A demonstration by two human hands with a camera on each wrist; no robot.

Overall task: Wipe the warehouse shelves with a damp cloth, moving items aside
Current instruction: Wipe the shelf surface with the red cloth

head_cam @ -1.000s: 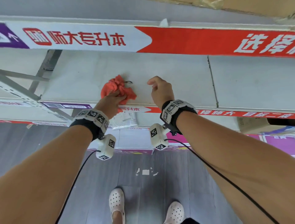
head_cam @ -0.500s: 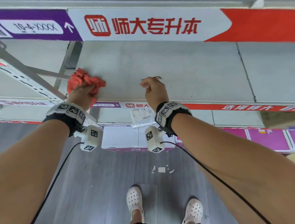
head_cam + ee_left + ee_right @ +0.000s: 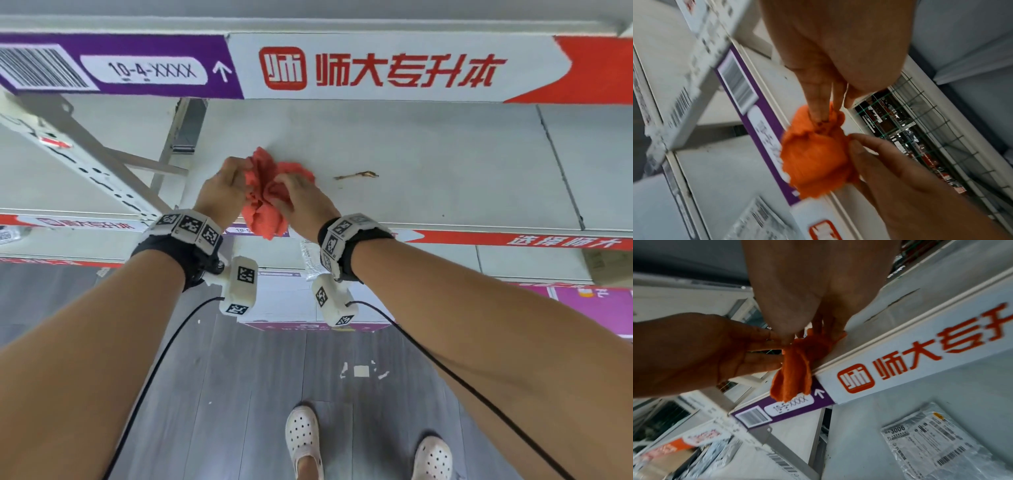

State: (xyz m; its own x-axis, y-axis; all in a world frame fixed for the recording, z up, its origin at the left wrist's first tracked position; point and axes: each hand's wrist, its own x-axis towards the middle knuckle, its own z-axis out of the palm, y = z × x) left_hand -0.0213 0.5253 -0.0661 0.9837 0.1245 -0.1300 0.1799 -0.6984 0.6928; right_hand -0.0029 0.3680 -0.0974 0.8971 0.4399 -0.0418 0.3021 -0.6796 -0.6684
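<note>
A crumpled orange-red cloth (image 3: 269, 202) is bunched between both hands over the front part of the grey shelf board (image 3: 428, 154). My left hand (image 3: 236, 174) grips its left side; in the left wrist view its fingertips (image 3: 819, 113) dig into the cloth (image 3: 813, 159). My right hand (image 3: 287, 183) grips the right side, and its fingers (image 3: 824, 327) pinch the cloth (image 3: 793, 371) from above. The cloth's lower folds hang over the shelf's front label strip (image 3: 890, 369).
A small brown twig-like scrap (image 3: 356, 175) lies on the shelf to the right of the hands. A perforated metal upright (image 3: 85, 164) slants at the left. On the shelf below lies a plastic-wrapped parcel (image 3: 931, 443). A cardboard box (image 3: 606, 267) sits at far right.
The left hand brought the cloth from the shelf's left end toward the middle. The right hand moved left and took hold of it too. The scrap now lies uncovered to the right.
</note>
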